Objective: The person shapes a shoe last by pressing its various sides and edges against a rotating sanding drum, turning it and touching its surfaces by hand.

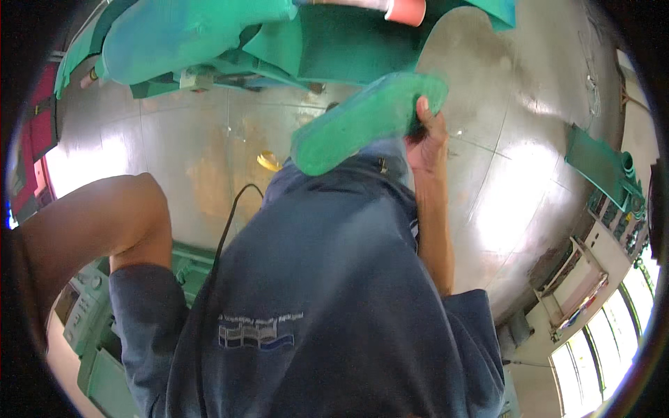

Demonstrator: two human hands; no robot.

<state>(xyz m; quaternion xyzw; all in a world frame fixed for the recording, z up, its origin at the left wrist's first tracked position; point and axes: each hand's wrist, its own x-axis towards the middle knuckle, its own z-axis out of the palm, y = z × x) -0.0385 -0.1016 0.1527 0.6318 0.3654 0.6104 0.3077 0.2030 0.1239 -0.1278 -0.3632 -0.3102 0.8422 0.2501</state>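
My right hand (428, 139) grips the right end of a long, flat green piece with rounded ends (366, 122), something like a big sole. The thumb lies over its upper face, and the other fingers are mostly hidden under and behind it. A dark patch shows by the palm; I cannot make out what it is. The piece is held in front of my waist, tilted with its left end nearer to me. My left arm (104, 216) is bent at the elbow and raised at the left edge; its hand is out of view.
Ahead stands a large green machine (202, 35) with a red cylindrical end (406, 11) on a rod. On the grey floor (481, 132) lies a yellow scrap (268, 161). Green equipment (599, 167) stands at the right; more green machinery (104, 362) is behind my left side. A black cable (224, 237) runs beside me.
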